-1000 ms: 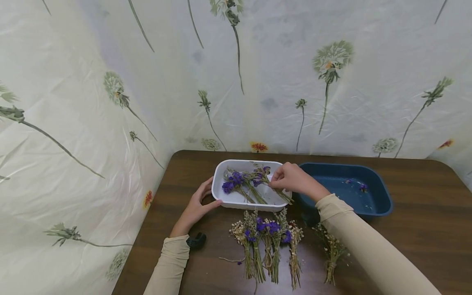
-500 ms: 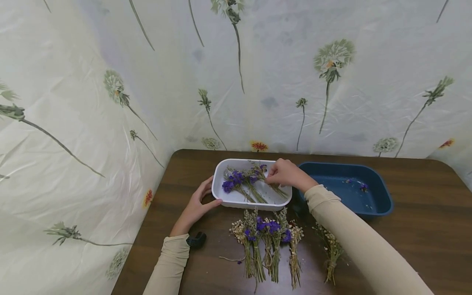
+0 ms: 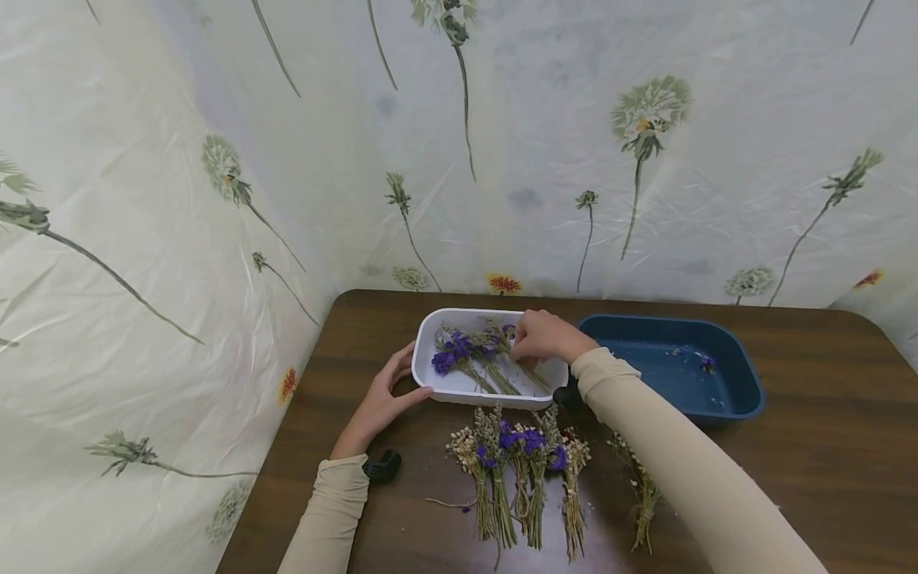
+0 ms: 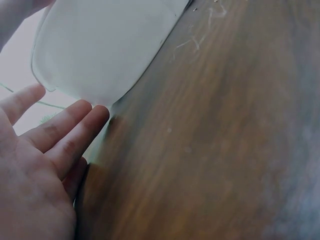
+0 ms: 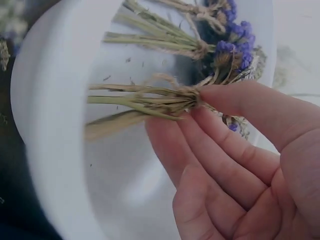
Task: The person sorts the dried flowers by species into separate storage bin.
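My right hand [image 3: 545, 336] reaches into the white tray [image 3: 488, 400] and pinches a dried flower bundle [image 5: 150, 100] between thumb and fingertips at its twine-tied neck. The stems point toward the tray's near right corner, with purple and grey heads at the far side. To its left in the tray lie other tied bundles with purple flowers [image 3: 452, 351]. At the tray's left end rests my left hand [image 3: 387, 395], its thumb on the near corner. In the left wrist view, its fairly straight fingertips [image 4: 97, 112] touch the tray's wall.
Several tied dried flower bundles [image 3: 534, 494] lie in a row before the white tray. Another bundle [image 3: 643, 514] lies farther right, partly under the right sleeve. A blue tray [image 3: 749, 391] with loose purple petals [image 3: 708, 364] stands to the right. A floral curtain [image 3: 502, 159] hangs behind the table.
My right hand has moved left and down into the white tray, bringing the bundle's stems from over the right rim to inside. My left hand has stayed in place.
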The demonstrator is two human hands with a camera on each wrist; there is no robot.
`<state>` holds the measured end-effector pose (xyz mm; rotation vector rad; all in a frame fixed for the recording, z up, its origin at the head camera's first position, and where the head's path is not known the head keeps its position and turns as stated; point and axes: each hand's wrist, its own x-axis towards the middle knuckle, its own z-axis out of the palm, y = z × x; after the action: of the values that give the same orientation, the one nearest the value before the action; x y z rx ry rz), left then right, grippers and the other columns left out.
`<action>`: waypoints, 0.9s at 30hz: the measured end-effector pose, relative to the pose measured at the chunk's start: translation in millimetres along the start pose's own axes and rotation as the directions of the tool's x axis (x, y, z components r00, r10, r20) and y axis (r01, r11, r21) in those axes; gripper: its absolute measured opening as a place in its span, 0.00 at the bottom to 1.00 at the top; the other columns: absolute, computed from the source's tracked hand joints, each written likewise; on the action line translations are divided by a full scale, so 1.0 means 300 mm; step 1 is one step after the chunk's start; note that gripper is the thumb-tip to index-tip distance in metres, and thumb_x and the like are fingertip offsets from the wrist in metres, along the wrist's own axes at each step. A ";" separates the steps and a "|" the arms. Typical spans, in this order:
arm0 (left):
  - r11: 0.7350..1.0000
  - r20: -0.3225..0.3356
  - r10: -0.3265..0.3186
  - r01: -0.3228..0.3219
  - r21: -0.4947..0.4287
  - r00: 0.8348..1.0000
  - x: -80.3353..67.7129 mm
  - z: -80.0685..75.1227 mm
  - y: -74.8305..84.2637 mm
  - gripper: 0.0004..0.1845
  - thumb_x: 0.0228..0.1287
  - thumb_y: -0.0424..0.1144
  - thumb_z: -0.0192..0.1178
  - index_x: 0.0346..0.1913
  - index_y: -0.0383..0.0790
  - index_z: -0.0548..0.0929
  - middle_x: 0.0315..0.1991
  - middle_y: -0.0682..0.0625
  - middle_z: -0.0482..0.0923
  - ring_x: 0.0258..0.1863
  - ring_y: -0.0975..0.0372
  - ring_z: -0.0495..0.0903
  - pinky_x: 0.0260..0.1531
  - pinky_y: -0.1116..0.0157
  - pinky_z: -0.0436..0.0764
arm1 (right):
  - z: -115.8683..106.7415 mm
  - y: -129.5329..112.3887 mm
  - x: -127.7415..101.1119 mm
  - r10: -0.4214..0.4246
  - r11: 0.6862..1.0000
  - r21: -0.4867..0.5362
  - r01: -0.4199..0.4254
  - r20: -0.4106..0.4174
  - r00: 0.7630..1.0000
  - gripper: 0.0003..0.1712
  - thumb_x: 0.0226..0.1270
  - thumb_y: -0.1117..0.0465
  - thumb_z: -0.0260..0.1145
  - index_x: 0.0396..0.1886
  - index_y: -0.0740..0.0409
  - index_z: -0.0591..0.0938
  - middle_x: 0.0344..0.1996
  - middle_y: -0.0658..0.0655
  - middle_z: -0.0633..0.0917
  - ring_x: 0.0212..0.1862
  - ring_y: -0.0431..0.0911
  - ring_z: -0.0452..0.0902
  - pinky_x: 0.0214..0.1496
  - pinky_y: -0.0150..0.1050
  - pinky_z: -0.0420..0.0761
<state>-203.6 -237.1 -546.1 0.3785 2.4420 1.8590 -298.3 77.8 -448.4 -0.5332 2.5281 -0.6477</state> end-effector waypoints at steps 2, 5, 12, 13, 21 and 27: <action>1.000 0.000 -0.002 0.002 0.000 1.000 0.000 0.001 0.002 0.46 0.65 0.35 0.72 0.81 0.56 0.61 0.72 0.41 0.73 0.71 0.46 0.73 0.76 0.40 0.61 | 0.002 0.000 0.007 0.011 1.000 -0.019 -0.010 0.017 1.000 0.09 0.67 0.59 0.71 0.33 0.59 0.92 0.26 0.54 0.92 0.29 0.48 0.89 0.34 0.40 0.86; 1.000 0.000 -0.006 0.006 -0.002 1.000 0.001 0.001 0.003 0.46 0.64 0.35 0.72 0.81 0.57 0.61 0.72 0.42 0.74 0.71 0.46 0.73 0.76 0.41 0.62 | 0.002 -0.006 0.013 0.019 0.999 -0.050 -0.018 0.031 0.999 0.10 0.67 0.60 0.69 0.28 0.59 0.91 0.25 0.55 0.91 0.29 0.48 0.89 0.30 0.38 0.85; 1.000 -0.001 -0.015 0.015 -0.002 1.000 0.003 0.001 0.000 0.46 0.64 0.34 0.72 0.81 0.58 0.61 0.72 0.41 0.74 0.71 0.46 0.73 0.76 0.41 0.62 | 0.002 -0.021 0.022 0.008 0.995 -0.098 -0.001 0.073 0.997 0.17 0.66 0.63 0.69 0.15 0.58 0.83 0.22 0.56 0.90 0.26 0.48 0.88 0.24 0.34 0.78; 1.000 0.000 -0.014 0.014 -0.003 1.000 0.002 0.000 0.000 0.46 0.64 0.34 0.72 0.81 0.58 0.61 0.72 0.41 0.74 0.71 0.46 0.73 0.76 0.41 0.62 | 0.005 -0.021 0.026 0.012 0.996 -0.092 -0.005 0.078 0.997 0.18 0.65 0.63 0.69 0.14 0.57 0.80 0.22 0.57 0.90 0.26 0.48 0.89 0.23 0.34 0.77; 1.000 0.000 -0.003 0.003 0.000 1.000 0.000 0.000 0.001 0.46 0.64 0.34 0.72 0.81 0.56 0.61 0.72 0.40 0.74 0.71 0.45 0.74 0.76 0.40 0.61 | 0.012 -0.035 0.035 0.035 0.995 -0.092 -0.026 0.102 0.994 0.14 0.64 0.65 0.68 0.18 0.62 0.85 0.23 0.60 0.91 0.29 0.52 0.91 0.22 0.32 0.74; 1.000 0.003 -0.011 0.011 -0.004 1.000 0.000 0.000 0.000 0.46 0.65 0.35 0.72 0.81 0.58 0.61 0.71 0.42 0.74 0.71 0.46 0.73 0.76 0.40 0.61 | 0.016 -0.045 0.033 0.034 0.993 -0.118 -0.022 0.096 0.995 0.13 0.65 0.65 0.68 0.21 0.65 0.85 0.25 0.60 0.91 0.30 0.52 0.91 0.23 0.33 0.78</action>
<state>-203.5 -237.2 -546.1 0.3666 2.4329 1.8573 -300.5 60.4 -448.3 -0.5548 2.4868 -0.4546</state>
